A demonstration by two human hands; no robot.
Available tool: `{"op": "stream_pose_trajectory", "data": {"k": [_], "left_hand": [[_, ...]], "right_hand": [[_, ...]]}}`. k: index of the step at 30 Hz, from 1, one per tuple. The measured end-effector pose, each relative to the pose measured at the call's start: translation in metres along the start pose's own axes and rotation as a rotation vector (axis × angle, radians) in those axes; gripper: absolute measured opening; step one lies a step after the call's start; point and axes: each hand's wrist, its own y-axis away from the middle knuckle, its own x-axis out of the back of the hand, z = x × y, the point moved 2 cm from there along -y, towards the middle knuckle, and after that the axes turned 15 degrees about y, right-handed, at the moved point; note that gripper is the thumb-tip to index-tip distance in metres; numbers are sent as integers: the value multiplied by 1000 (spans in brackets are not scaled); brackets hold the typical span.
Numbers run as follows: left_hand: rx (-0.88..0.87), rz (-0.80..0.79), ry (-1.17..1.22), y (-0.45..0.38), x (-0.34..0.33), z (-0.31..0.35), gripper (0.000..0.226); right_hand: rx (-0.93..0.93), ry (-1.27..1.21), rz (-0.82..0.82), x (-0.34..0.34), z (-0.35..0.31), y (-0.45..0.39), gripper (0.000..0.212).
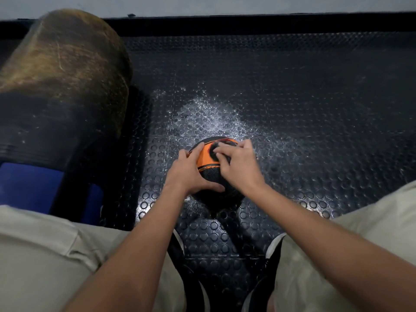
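Observation:
An orange and black ball (208, 162) rests on the black studded rubber floor (304, 97) between my knees. My left hand (188, 171) grips its left side, fingers curled over the top and thumb underneath at the front. My right hand (238, 164) lies on the ball's top right with the fingers bent and the fingertips on a dark smudge on the orange panel. Whether it holds a small item I cannot tell. The ball's lower right is hidden by my hands.
A large worn brown and black cylinder (63, 82) lies at the left, with a blue object (29, 185) below it. White wet-looking speckles (209, 113) cover the floor beyond the ball. A dark wall base (258, 23) runs along the far edge. My shoes (265, 266) are near the bottom.

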Motion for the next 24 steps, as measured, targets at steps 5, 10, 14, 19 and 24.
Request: {"op": "stream_pose_trajectory", "data": {"k": [5,10,14,19,24], "left_hand": [[12,11,12,1,-1,-3,147],[14,-10,-17,-3,-4,3,150],[29,-4,18,-2,-1,-6,152],[54,-2,47,0,1,-9,151],[56,-25,-10,0,0,-3,152]], "right_hand": [[-115,-63,-4,2,23,-23,22],[-270,-79,23,2,30,-24,23],[67,-14,36,5,-9,4,23],[-87,-53,10,9,13,-13,22],[-424,-118,-20,9,42,-21,21]]}}
